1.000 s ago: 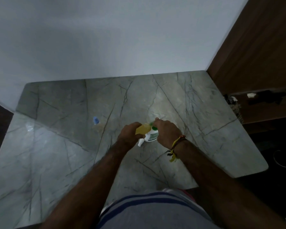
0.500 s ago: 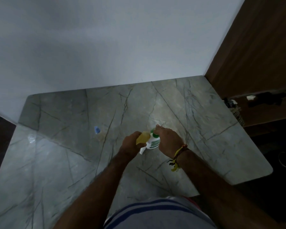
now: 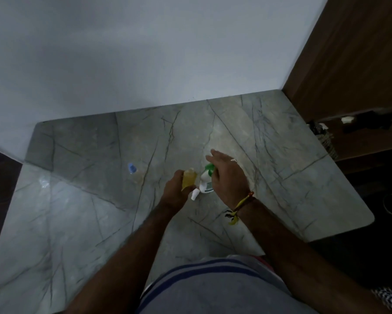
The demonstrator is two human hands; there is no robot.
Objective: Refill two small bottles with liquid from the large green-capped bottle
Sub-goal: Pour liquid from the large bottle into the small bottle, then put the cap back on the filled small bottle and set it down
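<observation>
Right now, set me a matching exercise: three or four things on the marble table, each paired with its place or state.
Things:
1. small bottle of yellow liquid
2. white bottle with green cap
3. small clear bottle with blue cap
4. right hand

States:
a. fingers spread over the green cap
b. gripped in the left hand
c. alone, far left on the marble table
d. between the two hands

Pairs: 1-b, 2-d, 3-c, 4-a

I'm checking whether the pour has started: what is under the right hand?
Under the right hand stands the large green-capped bottle, white with a green top. Its right side is covered by the hand, so the cap's state is unclear.
</observation>
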